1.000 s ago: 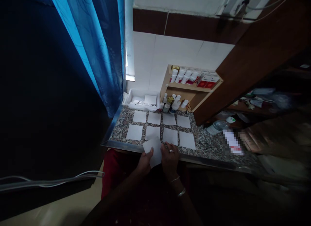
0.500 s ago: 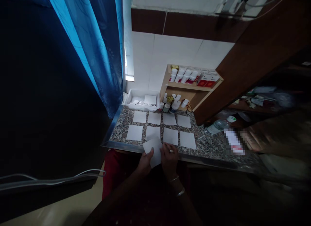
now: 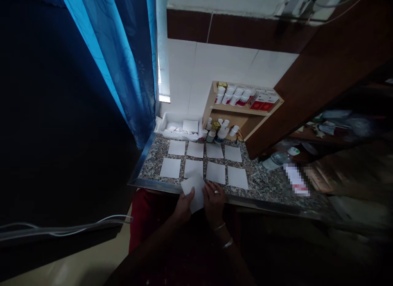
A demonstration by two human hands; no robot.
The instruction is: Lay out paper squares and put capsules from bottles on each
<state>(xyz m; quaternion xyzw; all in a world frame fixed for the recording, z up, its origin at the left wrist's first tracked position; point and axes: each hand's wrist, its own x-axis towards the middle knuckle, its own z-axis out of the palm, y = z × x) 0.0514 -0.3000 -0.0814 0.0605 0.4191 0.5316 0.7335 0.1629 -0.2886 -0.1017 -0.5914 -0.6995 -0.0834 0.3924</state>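
Note:
In the head view, white square papers are held at the front edge of the granite counter. My left hand is closed on their left side, thumb lying on top. At the right edge of the papers my right hand, with a ring and bangles, pinches with curled fingers; its fingertips are partly hidden. Beyond both hands, several white paper squares lie flat in two rows on the counter. The held papers overlap the view of one square in the front row.
A white plastic tray with papers stands at the back left. Beside it a small wooden shelf holds bottles and boxes. A clear bottle lies tilted at the right, near a blurred-out item. A blue curtain hangs left.
Almost nothing differs. Both hands keep the same hold on the papers, and the view has shifted very slightly.

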